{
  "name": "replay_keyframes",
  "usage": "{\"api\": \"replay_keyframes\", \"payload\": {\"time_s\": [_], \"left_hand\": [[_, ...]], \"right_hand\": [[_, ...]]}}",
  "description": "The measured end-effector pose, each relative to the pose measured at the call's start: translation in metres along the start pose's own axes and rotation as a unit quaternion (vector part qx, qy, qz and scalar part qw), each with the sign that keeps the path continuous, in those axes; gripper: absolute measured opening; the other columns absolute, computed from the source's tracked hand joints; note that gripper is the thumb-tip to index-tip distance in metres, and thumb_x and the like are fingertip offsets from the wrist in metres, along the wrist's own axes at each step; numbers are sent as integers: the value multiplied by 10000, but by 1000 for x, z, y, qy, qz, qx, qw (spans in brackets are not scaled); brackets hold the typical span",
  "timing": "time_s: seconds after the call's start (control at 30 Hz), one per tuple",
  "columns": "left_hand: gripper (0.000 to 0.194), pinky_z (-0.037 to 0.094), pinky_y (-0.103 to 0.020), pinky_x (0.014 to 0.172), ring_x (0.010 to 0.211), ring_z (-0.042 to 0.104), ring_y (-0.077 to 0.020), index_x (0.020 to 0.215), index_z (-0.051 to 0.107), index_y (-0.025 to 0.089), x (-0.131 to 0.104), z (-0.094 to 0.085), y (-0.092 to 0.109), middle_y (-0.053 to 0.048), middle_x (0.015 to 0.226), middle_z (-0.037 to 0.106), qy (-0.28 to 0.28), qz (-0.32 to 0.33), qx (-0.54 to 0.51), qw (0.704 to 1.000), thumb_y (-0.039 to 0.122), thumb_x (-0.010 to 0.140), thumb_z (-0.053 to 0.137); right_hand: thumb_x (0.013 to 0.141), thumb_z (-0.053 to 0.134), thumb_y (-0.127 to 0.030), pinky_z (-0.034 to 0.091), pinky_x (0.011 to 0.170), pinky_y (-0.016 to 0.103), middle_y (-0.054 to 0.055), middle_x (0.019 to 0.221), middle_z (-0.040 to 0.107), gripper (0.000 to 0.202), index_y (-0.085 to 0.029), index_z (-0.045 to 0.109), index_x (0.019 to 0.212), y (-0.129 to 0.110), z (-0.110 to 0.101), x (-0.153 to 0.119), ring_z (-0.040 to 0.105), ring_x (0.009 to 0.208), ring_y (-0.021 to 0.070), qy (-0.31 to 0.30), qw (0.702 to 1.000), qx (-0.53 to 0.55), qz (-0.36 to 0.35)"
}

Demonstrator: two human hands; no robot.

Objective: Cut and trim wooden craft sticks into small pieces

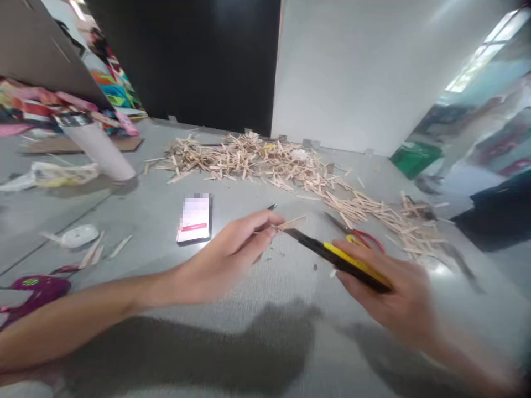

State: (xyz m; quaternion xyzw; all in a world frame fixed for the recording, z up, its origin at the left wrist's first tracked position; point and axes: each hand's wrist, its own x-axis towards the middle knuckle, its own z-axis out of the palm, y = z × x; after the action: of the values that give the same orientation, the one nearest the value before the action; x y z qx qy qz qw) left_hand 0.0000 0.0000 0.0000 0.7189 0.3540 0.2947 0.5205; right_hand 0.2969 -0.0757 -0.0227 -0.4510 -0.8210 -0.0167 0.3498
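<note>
Stick of wood [295, 222] pinched in grip of left hand [236, 249], over desk [257, 196], short of far edge; utility knife [319, 251] clamped in right hand [398, 298]; seemingly mid-shaving, calling for light, steady strokes

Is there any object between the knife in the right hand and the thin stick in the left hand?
Nothing visible stands between them: the knife has its blade right at the stick, close to the left hand; contact is hard to tell. The scissors lie beyond the right hand, out of that path.
</note>
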Motion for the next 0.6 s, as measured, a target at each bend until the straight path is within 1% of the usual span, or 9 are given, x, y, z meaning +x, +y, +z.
{"api": "replay_keyframes", "payload": {"time_s": [0.07,0.13,0.23,0.3,0.37,0.53,0.6], "left_hand": [[363,292,-214,490,563,352,-89,1089,666,177,2,-1,-1,75,681,399,9,6,29,1000,474,1174,474],[373,271,-223,480,546,330,-92,1065,682,172,4,-2,-3,80,647,378,15,11,47,999,476,1169,492],[354,274,-226,481,541,326,-99,1113,701,174,5,-2,-5,79,629,380,18,17,56,998,435,1178,470],[328,285,-222,481,543,326,-101,1145,690,177,4,-2,-6,79,635,381,16,15,38,999,399,1180,452],[292,298,-215,486,553,332,-101,1145,664,179,3,-1,-6,75,655,386,10,4,12,1000,364,1177,441],[240,285,-196,482,576,338,-95,1019,589,189,3,1,-5,55,704,409,-10,-15,-57,998,293,1157,422],[243,274,-194,476,568,322,-92,1036,597,187,3,1,-4,57,708,399,-27,-25,-89,995,286,1157,411]], "right_hand": [[1103,664,-239,641,756,206,41,1113,871,284,-230,698,1385,-2,0,2,824,806,153,8,1000,-6,-7],[1105,657,-242,626,688,204,41,1086,870,279,-232,696,1381,-2,0,2,806,744,146,14,1000,-13,-10],[1109,662,-276,608,634,208,33,1042,864,279,-245,695,1384,-1,-2,1,764,649,135,16,1000,-25,-8],[1111,665,-297,604,621,212,30,1030,859,278,-251,695,1383,0,-3,0,740,610,129,15,999,-32,-7],[1112,664,-303,604,621,217,38,1053,861,275,-253,695,1381,1,-4,0,742,612,133,19,999,-38,-10],[1117,658,-317,603,606,222,45,1088,867,284,-256,689,1393,3,-4,2,769,643,146,20,999,-42,-11],[1121,653,-324,605,606,221,47,1091,869,284,-255,690,1393,3,-4,2,775,647,146,18,999,-44,-9]]}}
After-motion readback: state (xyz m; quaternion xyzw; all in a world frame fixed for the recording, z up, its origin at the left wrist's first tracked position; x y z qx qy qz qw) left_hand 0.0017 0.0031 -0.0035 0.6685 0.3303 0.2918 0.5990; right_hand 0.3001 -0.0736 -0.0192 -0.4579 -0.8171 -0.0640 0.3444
